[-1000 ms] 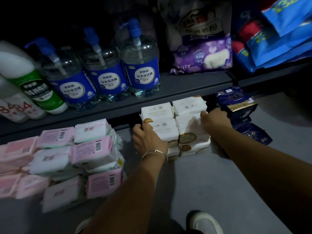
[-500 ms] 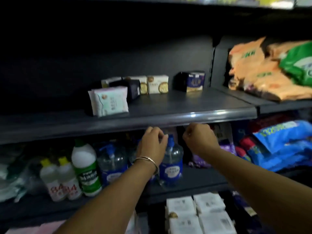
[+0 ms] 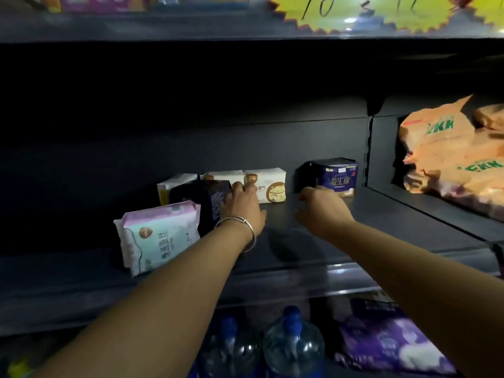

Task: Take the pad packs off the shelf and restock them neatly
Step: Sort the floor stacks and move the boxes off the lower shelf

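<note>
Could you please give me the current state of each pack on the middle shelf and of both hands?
Pale green and pink pad pack: upright at the shelf front, untouched.
Dark navy pack: upright, left hand against it.
Two cream packs: upright at the back, side by side.
Dark blue pack with gold print: upright, not gripped.
Left hand: reaching, grip unclear.
Right hand: loosely curled, holding nothing.

1. It's dim in here; the back of the shelf sinks into near black.
2. Light falls from above and in front, leaving a pale sheen along the shelf's front lip.
3. The yellow price tag up top glares, its writing smeared.
4. Both forearms cast soft shadows on the shelf.
5. Edges bow outward; the bottles below look blurred.
</note>
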Tool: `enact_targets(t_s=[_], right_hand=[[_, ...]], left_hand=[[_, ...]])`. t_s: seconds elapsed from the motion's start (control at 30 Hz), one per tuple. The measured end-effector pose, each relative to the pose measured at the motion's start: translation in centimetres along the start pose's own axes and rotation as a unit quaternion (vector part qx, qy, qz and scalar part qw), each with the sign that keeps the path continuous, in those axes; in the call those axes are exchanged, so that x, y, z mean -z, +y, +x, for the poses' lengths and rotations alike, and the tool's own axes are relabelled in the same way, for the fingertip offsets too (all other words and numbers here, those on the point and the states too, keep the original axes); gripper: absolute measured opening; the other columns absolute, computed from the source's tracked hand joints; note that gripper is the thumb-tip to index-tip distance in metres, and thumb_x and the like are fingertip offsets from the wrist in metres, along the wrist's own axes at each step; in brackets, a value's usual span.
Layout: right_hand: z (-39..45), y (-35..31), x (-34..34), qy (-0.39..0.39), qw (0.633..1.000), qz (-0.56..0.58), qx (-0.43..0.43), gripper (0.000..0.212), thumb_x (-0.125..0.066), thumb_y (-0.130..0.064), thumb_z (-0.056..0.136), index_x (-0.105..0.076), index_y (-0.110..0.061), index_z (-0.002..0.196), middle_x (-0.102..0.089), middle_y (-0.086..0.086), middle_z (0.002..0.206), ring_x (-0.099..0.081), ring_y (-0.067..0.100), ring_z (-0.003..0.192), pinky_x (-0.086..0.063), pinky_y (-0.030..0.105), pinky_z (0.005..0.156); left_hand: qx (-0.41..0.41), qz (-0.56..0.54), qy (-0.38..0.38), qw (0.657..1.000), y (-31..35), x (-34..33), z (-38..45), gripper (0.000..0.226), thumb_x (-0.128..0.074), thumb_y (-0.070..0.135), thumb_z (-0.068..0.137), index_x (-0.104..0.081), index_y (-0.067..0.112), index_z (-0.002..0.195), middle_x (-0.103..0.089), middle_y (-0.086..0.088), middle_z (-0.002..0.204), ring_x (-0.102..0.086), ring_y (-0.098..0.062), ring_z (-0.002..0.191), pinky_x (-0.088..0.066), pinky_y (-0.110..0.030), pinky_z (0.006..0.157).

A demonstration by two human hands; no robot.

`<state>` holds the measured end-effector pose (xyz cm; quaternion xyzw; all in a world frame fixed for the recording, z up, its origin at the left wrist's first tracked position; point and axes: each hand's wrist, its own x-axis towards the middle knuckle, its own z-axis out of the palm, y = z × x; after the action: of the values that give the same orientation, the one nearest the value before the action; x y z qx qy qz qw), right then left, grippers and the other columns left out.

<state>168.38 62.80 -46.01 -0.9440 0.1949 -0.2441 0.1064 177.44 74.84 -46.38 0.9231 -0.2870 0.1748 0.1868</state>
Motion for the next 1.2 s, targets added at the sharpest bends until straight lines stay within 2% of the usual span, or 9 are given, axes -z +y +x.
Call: enact_targets(t_s=[0.37, 0.5, 0.57, 0.67, 0.77, 0.87, 0.97, 1.1, 1.2], right_hand=[[12.9, 0.6, -6.5, -0.059, 0.993, -0.070, 0.079, 0.080, -0.062, -0.034, 0.087, -0.015, -0.022, 0.150, -0.007, 0.010, 0.157, -0.016, 0.034, 0.141, -0.030, 0.043, 0.110], [16.1, 0.5, -8.2, -0.082, 0.994, -0.051, 0.050, 0.095, -0.066, -0.034, 0.083, -0.001, -0.024, 0.151, 0.010, 0.010, 0.158, 0.006, 0.034, 0.145, -0.017, 0.047, 0.116], [17.2, 0.4, -9.1, -0.103, 0.993, -0.050, 0.040, 0.100, -0.067, -0.036, 0.082, 0.003, -0.023, 0.151, 0.008, 0.011, 0.158, 0.006, 0.036, 0.145, -0.015, 0.046, 0.116], [18.0, 0.2, -9.9, -0.083, 0.995, -0.048, 0.036, 0.102, -0.070, -0.035, 0.080, 0.001, -0.017, 0.151, -0.017, 0.014, 0.150, -0.018, 0.037, 0.136, -0.031, 0.042, 0.109], [17.9, 0.0, -9.7, -0.026, 0.995, -0.093, 0.037, 0.087, -0.072, -0.038, 0.076, -0.024, -0.013, 0.144, -0.029, 0.012, 0.133, -0.033, 0.032, 0.122, -0.040, 0.039, 0.097], [17.9, -0.2, -9.3, 0.006, 0.981, -0.185, 0.055, 0.068, -0.069, -0.049, 0.074, -0.048, -0.017, 0.130, -0.031, 0.010, 0.130, -0.029, 0.031, 0.124, -0.032, 0.043, 0.100], [18.5, -0.3, -9.4, -0.026, 0.986, -0.149, 0.070, 0.086, -0.074, -0.048, 0.070, -0.035, -0.012, 0.137, -0.026, 0.013, 0.141, -0.020, 0.034, 0.136, -0.020, 0.052, 0.113], [18.2, -0.1, -8.9, -0.053, 0.995, -0.071, 0.048, 0.092, -0.078, -0.042, 0.069, -0.026, -0.010, 0.139, -0.034, 0.011, 0.137, -0.031, 0.030, 0.128, -0.033, 0.048, 0.106], [17.3, 0.1, -8.5, -0.036, 0.987, -0.147, 0.058, 0.096, -0.074, -0.055, 0.066, -0.026, -0.017, 0.140, -0.040, 0.006, 0.134, -0.030, 0.029, 0.126, -0.032, 0.045, 0.099]], left_hand=[[-0.007, 0.145, 0.007, 0.989, -3.2, -4.8, 12.8, 0.055, -0.053, 0.016, 0.090, -0.031, 0.009, 0.140, -0.034, -0.012, 0.142, -0.033, -0.030, 0.132, -0.028, -0.040, 0.111], [-0.003, 0.182, -0.032, 0.983, -3.7, -5.8, 15.1, 0.073, -0.061, 0.020, 0.086, -0.020, 0.005, 0.144, -0.024, -0.014, 0.148, -0.025, -0.031, 0.138, -0.019, -0.043, 0.117], [0.001, 0.194, -0.045, 0.980, -4.0, -6.3, 15.7, 0.075, -0.060, 0.022, 0.087, -0.016, 0.005, 0.146, -0.022, -0.014, 0.150, -0.024, -0.031, 0.139, -0.019, -0.043, 0.114], [-0.002, 0.232, -0.021, 0.972, -4.4, -6.8, 16.5, 0.070, -0.058, 0.025, 0.089, -0.019, 0.007, 0.145, -0.030, -0.013, 0.146, -0.029, -0.029, 0.133, -0.026, -0.041, 0.108], [-0.001, 0.266, -0.016, 0.964, -4.6, -6.4, 16.7, 0.068, -0.060, 0.027, 0.088, -0.026, 0.009, 0.144, -0.029, -0.012, 0.142, -0.029, -0.029, 0.130, -0.027, -0.041, 0.105], [-0.016, 0.264, -0.019, 0.964, -4.8, -6.2, 16.6, 0.060, -0.064, 0.023, 0.083, -0.037, 0.015, 0.136, -0.028, -0.011, 0.140, -0.026, -0.030, 0.131, -0.023, -0.042, 0.107], [-0.028, 0.250, -0.042, 0.967, -5.1, -6.3, 16.6, 0.072, -0.063, 0.015, 0.084, -0.023, 0.012, 0.144, -0.015, -0.018, 0.152, -0.014, -0.034, 0.142, -0.010, -0.046, 0.117], [-0.034, 0.239, -0.076, 0.967, -5.2, -6.0, 16.7, 0.078, -0.071, 0.012, 0.076, -0.023, 0.008, 0.137, -0.038, -0.018, 0.140, -0.034, -0.034, 0.131, -0.028, -0.043, 0.106], [-0.027, 0.227, -0.055, 0.972, -5.3, -5.7, 16.6, 0.078, -0.068, 0.014, 0.080, -0.021, 0.013, 0.142, -0.032, -0.014, 0.142, -0.029, -0.032, 0.131, -0.028, -0.043, 0.104]])
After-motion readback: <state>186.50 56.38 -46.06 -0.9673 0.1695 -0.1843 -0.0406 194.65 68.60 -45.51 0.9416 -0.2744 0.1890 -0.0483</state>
